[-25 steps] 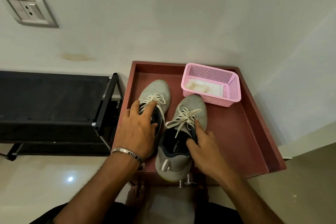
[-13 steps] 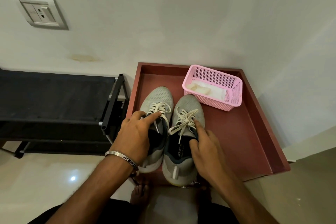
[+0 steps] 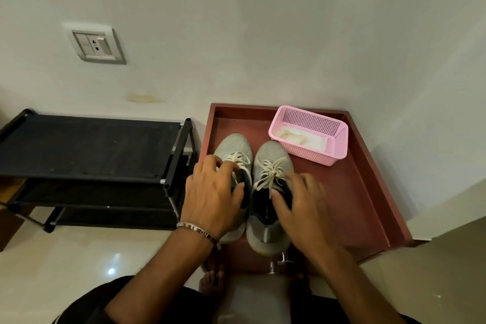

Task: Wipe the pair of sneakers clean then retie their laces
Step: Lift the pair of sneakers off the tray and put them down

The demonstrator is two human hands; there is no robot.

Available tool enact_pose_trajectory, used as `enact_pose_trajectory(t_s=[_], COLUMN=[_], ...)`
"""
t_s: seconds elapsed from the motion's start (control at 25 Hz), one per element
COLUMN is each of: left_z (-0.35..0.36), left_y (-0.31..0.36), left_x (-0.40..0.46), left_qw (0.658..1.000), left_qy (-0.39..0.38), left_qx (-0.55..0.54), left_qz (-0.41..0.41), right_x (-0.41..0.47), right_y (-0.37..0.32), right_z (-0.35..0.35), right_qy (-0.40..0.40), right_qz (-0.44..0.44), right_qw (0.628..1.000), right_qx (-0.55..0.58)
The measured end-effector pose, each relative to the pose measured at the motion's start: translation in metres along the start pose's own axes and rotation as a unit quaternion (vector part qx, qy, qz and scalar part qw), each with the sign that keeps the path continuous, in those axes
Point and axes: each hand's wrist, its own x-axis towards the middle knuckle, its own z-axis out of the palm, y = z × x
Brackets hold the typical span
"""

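Head view shows the pair of grey sneakers standing side by side, toes toward the wall, on a red-brown tray-like worktop (image 3: 368, 205) with a raised rim. The left sneaker (image 3: 234, 146) and the right sneaker (image 3: 273, 152) touch or nearly touch along their inner sides.

The left hand (image 3: 213, 197) lies over the collar of the left sneaker, fingers curled at the tongue and thumb at the opening; its grip appears closed on the shoe's upper edge, though exactly what the fingertips pinch is hidden. The right hand (image 3: 302, 205) rests on the right sneaker, thumb inside the dark opening and fingers down the outer side, so its grip is closed on that collar.

The white laces (image 3: 271, 171) on the right sneaker look loosely knotted with ends splayed; the laces on the left one (image 3: 236, 159) are partly covered, and I cannot tell if they are tied.

A pink basket (image 3: 334, 139) sits in the far right corner of the tray, just beyond the right toe, holding a pale cloth or wipes (image 3: 292, 137) that lie untouched.

Judged from this, the task seems at its very start: the shoes are being set in place, no wiping is under way, and cleaning both shoes and retying both laces remain.
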Motion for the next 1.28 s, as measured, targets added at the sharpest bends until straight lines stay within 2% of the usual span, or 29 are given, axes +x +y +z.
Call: enact_pose_trajectory(t_s=[0.08, 0.16, 0.24, 0.4, 0.68, 0.84, 1.08, 1.28], left_z=[-0.005, -0.009, -0.005, 0.003, 0.006, 0.018, 0.023, 0.024], left_y=[0.006, 0.012, 0.015, 0.013, -0.005, -0.013, -0.016, -0.013], left_x=[-0.009, -0.021, -0.029, -0.028, -0.020, -0.018, -0.018, -0.019], left_qw=[0.998, 0.998, 0.990, 0.965, 0.956, 0.946, 0.961, 0.955], left_qy=[0.033, -0.030, -0.114, -0.187, -0.218, -0.201, -0.190, -0.247], left_qx=[0.019, 0.039, 0.088, 0.166, 0.140, 0.166, 0.113, 0.121], left_qz=[0.044, 0.027, 0.004, 0.077, 0.140, 0.192, 0.166, 0.112], right_x=[-0.013, -0.031, -0.044, -0.042, -0.031, -0.020, -0.009, -0.008], right_y=[-0.016, -0.025, -0.027, -0.028, -0.031, -0.029, -0.027, -0.034], right_z=[-0.008, -0.010, -0.005, 0.006, 0.004, 0.004, 0.008, -0.003], right_qy=[0.011, -0.047, -0.112, -0.131, -0.167, -0.207, -0.292, -0.321], right_qz=[-0.056, -0.076, -0.060, -0.064, -0.070, -0.078, -0.041, -0.022], right_qw=[0.998, 0.993, 0.989, 0.987, 0.982, 0.972, 0.952, 0.943], right_qx=[-0.038, -0.075, -0.075, -0.073, -0.058, -0.078, -0.084, -0.088])
